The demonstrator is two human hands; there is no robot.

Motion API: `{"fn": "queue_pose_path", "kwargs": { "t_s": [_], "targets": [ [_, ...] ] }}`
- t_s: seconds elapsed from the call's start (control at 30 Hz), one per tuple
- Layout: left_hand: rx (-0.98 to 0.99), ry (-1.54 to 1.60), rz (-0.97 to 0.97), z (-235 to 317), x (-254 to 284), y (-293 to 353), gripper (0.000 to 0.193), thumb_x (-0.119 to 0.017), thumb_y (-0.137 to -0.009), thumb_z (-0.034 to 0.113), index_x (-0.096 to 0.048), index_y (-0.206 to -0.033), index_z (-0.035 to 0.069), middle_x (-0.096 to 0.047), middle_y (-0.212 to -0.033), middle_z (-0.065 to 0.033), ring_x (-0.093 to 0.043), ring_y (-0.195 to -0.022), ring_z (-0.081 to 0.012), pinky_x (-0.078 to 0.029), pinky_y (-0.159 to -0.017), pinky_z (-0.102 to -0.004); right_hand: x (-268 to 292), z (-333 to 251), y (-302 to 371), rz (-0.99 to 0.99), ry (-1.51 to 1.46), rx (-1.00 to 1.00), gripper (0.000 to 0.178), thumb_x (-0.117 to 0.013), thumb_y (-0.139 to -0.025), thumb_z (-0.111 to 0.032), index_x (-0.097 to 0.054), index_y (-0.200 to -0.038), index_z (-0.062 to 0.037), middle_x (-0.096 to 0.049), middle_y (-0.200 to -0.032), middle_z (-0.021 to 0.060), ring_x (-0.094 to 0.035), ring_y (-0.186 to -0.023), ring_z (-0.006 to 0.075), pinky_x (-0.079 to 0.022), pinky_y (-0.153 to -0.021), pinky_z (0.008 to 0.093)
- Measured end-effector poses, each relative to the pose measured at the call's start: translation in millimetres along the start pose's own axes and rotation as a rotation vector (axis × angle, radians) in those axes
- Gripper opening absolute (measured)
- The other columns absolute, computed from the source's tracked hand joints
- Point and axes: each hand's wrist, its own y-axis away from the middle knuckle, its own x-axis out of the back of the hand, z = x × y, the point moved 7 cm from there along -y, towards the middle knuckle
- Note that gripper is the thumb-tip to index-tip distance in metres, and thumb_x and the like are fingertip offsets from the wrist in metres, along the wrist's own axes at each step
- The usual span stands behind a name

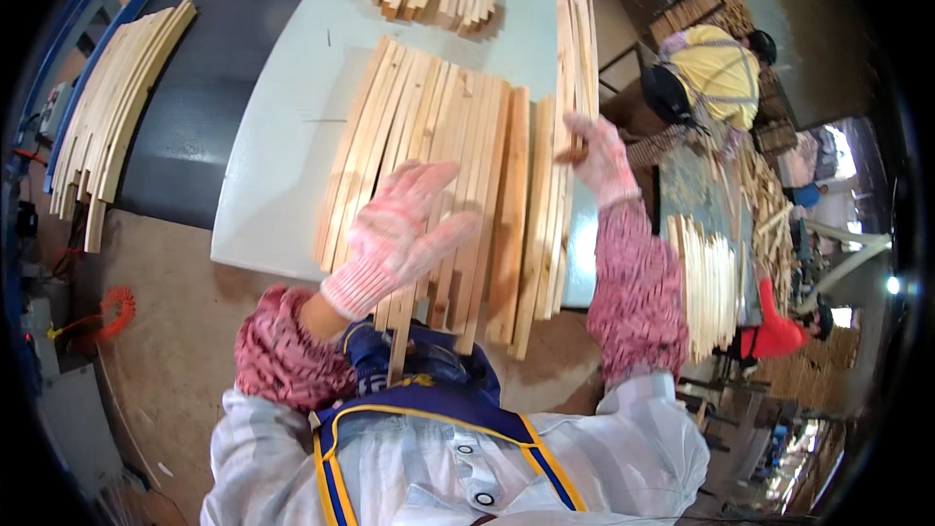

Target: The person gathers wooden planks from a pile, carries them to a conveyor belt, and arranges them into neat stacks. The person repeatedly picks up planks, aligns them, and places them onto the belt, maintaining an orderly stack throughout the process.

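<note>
Dozens of thin wood slats [438, 185] lie side by side on the pale table [282, 136] w/ near ends overhanging; my left hand [404, 224] rests flat, fingers spread, right hand [599, 156] pinches an edge slat, so I'm prob. mid-evening the row, next needs a careful nudge.

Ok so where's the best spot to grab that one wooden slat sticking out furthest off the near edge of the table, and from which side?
Probably the near end of the protruding slat. It overhangs the pale table edge toward the person, clear of its neighbours in the slat row, so fingers can close around it from below and above. Come from the near side with the left hand, which lies flat just above it.
</note>
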Motion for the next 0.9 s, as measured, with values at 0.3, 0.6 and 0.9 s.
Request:
{"fn": "queue_pose_path", "kwargs": {
  "t_s": [0.3, 0.6, 0.9],
  "targets": [
    [0.433, -0.162, 0.321, -91, 58, 84, 0.061, -0.07, -0.078, 0.029, -0.049, -0.132, 0.009, -0.057, -0.122, -0.0117, -0.054, -0.113, -0.0261, -0.045, -0.092, -0.0333, -68, 31, -226, 0.011, 0.901, -0.169, 0.045, -0.067, -0.081, -0.04, -0.063, -0.102, 0.0002, -0.063, -0.087, 0.0125, -0.063, -0.073, 0.0236, -0.054, -0.071, 0.036],
    [0.521, -0.116, 0.106, -109, 43, 64, 0.058, -0.063, -0.085, 0.037, -0.043, -0.137, 0.018, -0.054, -0.127, -0.009, -0.056, -0.108, -0.0227, -0.045, -0.09, -0.0296, -17, 14, -166, -0.05, 1.554, 0.513, 0.065, -0.058, -0.077, -0.057, -0.055, -0.126, -0.0146, -0.06, -0.109, 0.0159, -0.055, -0.106, 0.0336, -0.043, -0.09, 0.0415],
    [0.496, -0.279, -0.045, -120, 37, 49, 0.069, -0.059, -0.083, 0.051, -0.036, -0.142, 0.024, -0.048, -0.136, -0.0102, -0.052, -0.117, -0.0253, -0.043, -0.097, -0.0332, 121, 86, 72, 0.246, 1.383, -0.241, 0.087, -0.052, -0.078, -0.068, -0.04, -0.138, -0.0059, -0.046, -0.135, 0.021, -0.049, -0.12, 0.0343, -0.037, -0.103, 0.0389]
  ]
}}
